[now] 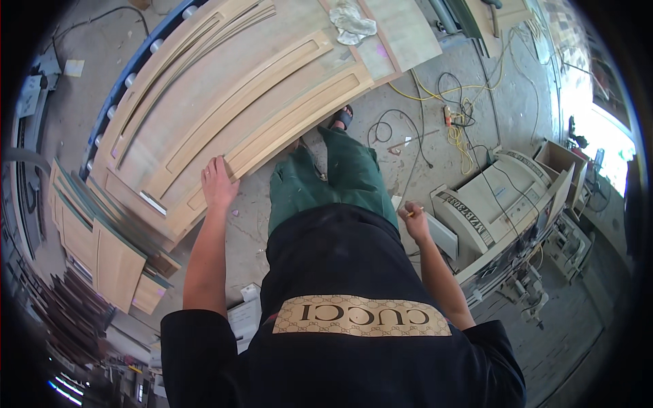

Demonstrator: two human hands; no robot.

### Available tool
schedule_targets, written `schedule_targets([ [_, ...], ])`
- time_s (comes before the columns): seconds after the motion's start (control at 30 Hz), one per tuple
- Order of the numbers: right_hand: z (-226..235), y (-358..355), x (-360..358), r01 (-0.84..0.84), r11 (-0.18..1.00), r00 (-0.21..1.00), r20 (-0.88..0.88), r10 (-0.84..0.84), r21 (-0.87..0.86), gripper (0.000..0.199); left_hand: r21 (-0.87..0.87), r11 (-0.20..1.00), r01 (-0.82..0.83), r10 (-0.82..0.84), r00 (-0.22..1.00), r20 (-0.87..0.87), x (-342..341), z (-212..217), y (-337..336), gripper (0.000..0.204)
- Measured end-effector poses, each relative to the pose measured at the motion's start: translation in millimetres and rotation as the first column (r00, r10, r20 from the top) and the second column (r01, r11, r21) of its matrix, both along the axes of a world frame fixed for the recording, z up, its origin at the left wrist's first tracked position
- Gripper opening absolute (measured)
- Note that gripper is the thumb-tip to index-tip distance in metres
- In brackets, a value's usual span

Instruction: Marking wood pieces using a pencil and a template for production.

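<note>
My left hand (218, 185) lies on the near edge of a long pale wood panel (275, 144), its fingers stretched over the wood and a ring on one of them. Other wooden panels with routed grooves lie beside it on the worktable, among them a long framed strip (239, 102). Down by my right hip, away from the table, my right hand (415, 226) is closed around a short thin stick that looks like a pencil (410, 214). Most of the pencil is hidden by the fingers.
A crumpled plastic bag (352, 24) sits toward the table's far right. Stacked wood pieces (102, 255) lean at the left. Cables (457, 136) trail over the concrete floor at the right, near a beige machine (500, 194). Blue roller conveyor (109, 102) runs behind the table.
</note>
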State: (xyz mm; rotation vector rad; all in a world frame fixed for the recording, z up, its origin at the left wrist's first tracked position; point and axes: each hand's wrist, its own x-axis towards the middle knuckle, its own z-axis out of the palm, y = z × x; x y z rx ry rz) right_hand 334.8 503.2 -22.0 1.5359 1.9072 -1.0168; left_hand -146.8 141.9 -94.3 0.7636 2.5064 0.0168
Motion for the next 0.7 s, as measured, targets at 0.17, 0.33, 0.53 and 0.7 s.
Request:
schedule_targets([
  [0.17,-2.9,-4.1,-15.6,0.131,0.99,0.987,-0.088,-0.135,-0.053,0.044,-0.055,0.998,0.0,0.001,1.0,0.024,-1.2,-1.8,3.9,0.091],
  [0.33,2.6,14.0,-31.4,0.379,0.925,0.89,-0.269,-0.369,-0.018,0.039,-0.036,0.999,0.006,-0.005,1.0,0.017,-1.5,-0.1,-0.2,0.087],
  [0.53,7.5,16.9,-37.9,0.408,0.912,0.871,-0.282,-0.402,-0.041,0.044,0.002,1.0,0.0,0.0,1.0,0.017,-4.4,7.6,-1.5,0.084],
  [0.7,-20.7,-4.3,-16.0,0.322,0.945,0.912,-0.246,-0.327,-0.064,0.054,-0.01,1.0,0.011,-0.01,0.995,0.097,-17.8,35.7,7.5,0.082],
])
